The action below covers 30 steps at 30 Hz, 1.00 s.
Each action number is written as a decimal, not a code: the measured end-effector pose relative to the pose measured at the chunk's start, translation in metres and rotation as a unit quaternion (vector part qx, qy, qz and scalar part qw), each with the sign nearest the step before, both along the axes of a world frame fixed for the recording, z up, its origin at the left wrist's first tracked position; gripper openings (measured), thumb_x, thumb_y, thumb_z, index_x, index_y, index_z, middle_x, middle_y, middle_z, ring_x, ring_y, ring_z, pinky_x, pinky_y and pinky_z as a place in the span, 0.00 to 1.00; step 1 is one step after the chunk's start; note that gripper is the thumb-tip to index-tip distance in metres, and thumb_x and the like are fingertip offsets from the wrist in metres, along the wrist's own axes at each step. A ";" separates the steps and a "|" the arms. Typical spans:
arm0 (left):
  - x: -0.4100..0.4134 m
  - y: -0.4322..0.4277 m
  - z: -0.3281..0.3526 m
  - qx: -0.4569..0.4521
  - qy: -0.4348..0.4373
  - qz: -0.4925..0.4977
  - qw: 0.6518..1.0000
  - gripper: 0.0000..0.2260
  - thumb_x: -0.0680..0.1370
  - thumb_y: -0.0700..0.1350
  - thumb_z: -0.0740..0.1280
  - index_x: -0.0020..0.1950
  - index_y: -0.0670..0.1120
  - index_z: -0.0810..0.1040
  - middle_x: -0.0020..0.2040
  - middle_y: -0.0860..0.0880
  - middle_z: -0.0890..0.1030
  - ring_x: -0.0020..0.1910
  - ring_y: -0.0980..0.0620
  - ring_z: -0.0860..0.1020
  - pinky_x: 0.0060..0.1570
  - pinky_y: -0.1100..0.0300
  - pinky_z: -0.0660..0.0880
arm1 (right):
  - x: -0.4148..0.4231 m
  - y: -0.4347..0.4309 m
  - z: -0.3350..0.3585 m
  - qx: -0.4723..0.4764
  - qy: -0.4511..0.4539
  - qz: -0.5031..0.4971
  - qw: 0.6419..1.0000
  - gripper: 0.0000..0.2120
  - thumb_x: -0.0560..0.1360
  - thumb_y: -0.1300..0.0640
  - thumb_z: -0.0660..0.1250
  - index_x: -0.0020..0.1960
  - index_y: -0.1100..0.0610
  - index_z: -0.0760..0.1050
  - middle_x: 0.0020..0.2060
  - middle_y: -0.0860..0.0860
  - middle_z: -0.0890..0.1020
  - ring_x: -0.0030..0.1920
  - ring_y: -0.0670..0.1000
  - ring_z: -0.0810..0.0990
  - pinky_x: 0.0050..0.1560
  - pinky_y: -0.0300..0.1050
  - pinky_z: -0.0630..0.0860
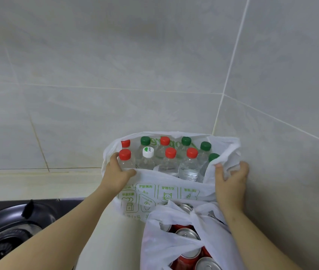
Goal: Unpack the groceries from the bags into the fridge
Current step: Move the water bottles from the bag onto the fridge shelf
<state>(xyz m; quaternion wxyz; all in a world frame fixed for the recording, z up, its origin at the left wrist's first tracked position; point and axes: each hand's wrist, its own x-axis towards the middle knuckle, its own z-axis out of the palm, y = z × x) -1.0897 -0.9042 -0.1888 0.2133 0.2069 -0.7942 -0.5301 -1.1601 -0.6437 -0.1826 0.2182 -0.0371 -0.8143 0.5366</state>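
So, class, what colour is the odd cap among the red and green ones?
White cap, green mark; head view.

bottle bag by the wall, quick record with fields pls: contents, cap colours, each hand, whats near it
bottle bag: white plastic, green print, top open, in the tiled wall corner
contents: clear bottles, upright
caps: five red caps, four green caps, one white cap
left hand: grips the bag's left rim
right hand: grips bunched plastic at the right rim
can bag: in front, handles knotted, holds cans
stove burner: lower left
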 end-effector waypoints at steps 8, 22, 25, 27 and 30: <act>0.000 0.011 0.013 -0.025 0.024 0.034 0.999 0.36 0.73 0.50 0.71 0.75 0.45 0.55 0.71 0.46 0.65 0.69 0.46 0.65 0.65 0.53 0.64 | 0.008 -0.001 0.015 0.251 0.019 0.041 0.967 0.34 0.73 0.34 0.53 0.75 0.40 0.46 0.72 0.50 0.63 0.63 0.60 0.73 0.51 0.56 0.74; -0.020 0.060 0.033 -0.406 0.034 0.055 0.912 0.28 0.68 0.46 0.69 0.68 0.46 0.70 0.68 0.40 0.66 0.69 0.37 0.62 0.66 0.43 0.61 | -0.010 0.021 -0.009 0.362 -0.167 0.065 0.915 0.18 0.78 0.63 0.54 0.67 0.57 0.66 0.52 0.63 0.80 0.50 0.62 0.78 0.45 0.48 0.73; -0.028 0.080 0.039 -0.454 0.037 -0.040 0.889 0.28 0.72 0.48 0.68 0.71 0.48 0.66 0.72 0.42 0.61 0.73 0.40 0.55 0.70 0.44 0.57 | -0.009 0.019 -0.004 0.357 -0.190 0.056 0.913 0.15 0.81 0.57 0.52 0.57 0.63 0.73 0.54 0.62 0.80 0.54 0.61 0.79 0.49 0.47 0.74; -0.034 0.091 0.042 -0.476 0.025 -0.097 0.874 0.28 0.74 0.49 0.65 0.72 0.50 0.63 0.73 0.45 0.59 0.75 0.43 0.52 0.72 0.47 0.53 | -0.007 0.016 0.000 0.318 -0.179 0.046 0.930 0.22 0.82 0.52 0.48 0.55 0.65 0.76 0.53 0.63 0.80 0.54 0.62 0.79 0.49 0.47 0.73; -0.043 0.104 0.045 -0.496 0.005 -0.144 0.856 0.26 0.75 0.50 0.64 0.72 0.52 0.61 0.74 0.47 0.57 0.74 0.47 0.52 0.71 0.50 0.52 | -0.004 0.014 0.005 0.281 -0.140 0.021 0.949 0.27 0.82 0.49 0.46 0.51 0.66 0.78 0.49 0.63 0.81 0.50 0.61 0.79 0.41 0.44 0.68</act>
